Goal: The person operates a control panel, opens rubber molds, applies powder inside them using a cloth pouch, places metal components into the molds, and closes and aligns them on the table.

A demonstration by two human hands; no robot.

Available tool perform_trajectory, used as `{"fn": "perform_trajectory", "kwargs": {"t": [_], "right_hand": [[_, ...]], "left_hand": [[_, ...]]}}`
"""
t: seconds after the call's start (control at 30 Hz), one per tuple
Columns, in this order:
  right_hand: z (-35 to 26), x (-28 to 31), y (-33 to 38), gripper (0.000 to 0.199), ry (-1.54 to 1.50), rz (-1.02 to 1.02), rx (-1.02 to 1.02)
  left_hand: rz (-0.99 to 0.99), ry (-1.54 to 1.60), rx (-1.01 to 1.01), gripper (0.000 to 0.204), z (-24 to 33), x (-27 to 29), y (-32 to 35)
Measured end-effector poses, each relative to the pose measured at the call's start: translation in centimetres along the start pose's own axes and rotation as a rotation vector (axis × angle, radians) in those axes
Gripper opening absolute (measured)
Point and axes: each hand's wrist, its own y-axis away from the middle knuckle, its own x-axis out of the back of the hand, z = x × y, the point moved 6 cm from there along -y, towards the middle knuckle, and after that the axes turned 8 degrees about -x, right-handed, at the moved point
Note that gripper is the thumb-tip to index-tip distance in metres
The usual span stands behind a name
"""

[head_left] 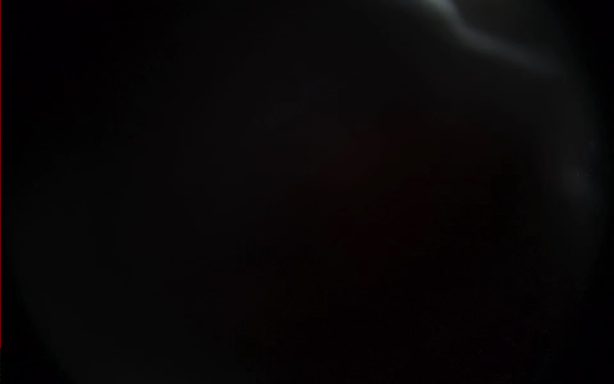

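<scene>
Nearly the whole head view is black, as if the camera were covered or in the dark. Neither my left hand nor my right hand can be seen. No object near them can be made out.
A blurred pale streak [476, 40] bends across the upper right, with a dim grey patch [515, 19] beyond it. A faint reddish tint lies around the middle. What these belong to I cannot tell.
</scene>
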Motion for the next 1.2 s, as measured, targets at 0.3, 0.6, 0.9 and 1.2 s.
{"fn": "perform_trajectory", "kwargs": {"t": [0.3,0.6,0.9,1.2], "right_hand": [[-0.1,0.3,0.5,0.019,0.007,-0.005,-0.024],[0.8,-3.0,1.9,0.015,-0.082,-0.093,-0.019],[3.2,-2.1,0.8,0.016,-0.066,-0.102,0.006],[-9.6,-3.4,-1.0,0.021,-0.091,-0.193,0.067]], "left_hand": [[0.008,0.153,0.232,0.009,-2.3,-1.5,1.7],[0.107,0.249,0.376,0.006,-5.2,-1.6,4.9],[0.148,0.144,0.264,0.007,-3.3,1.6,3.0],[0.213,-0.021,0.077,0.008,-0.7,4.6,-2.6]]}}
